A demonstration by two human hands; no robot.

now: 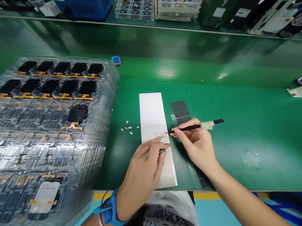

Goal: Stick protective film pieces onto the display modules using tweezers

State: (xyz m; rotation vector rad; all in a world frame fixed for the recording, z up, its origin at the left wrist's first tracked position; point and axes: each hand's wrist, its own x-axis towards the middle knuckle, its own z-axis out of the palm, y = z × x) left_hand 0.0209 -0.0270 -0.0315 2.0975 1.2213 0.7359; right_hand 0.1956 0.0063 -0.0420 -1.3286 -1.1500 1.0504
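Note:
My left hand [145, 162] rests on the lower half of a long white sheet [151, 113], its fingertips pressing on the sheet. A small dark metallic piece [162, 151] shows between its curled fingers; the rest of it is hidden. My right hand [196, 141] pinches a slim black pen-like tool [192, 127] with pale wrapping near its rear end. The tool's tip touches or nearly touches a small translucent piece [164, 135] at the sheet's right edge. Beside the sheet, partly under my right hand, lies a clear strip with black rectangles [180, 110].
Tall stacked clear trays [111, 95] with black watch-like screens [77, 113] fill the left. Several small white scraps [130, 128] lie left of the sheet. A small blue-and-pink object [116, 60] is behind. A shelf [136, 26] at the back carries compartment boxes [134, 7] and a blue machine [84, 7].

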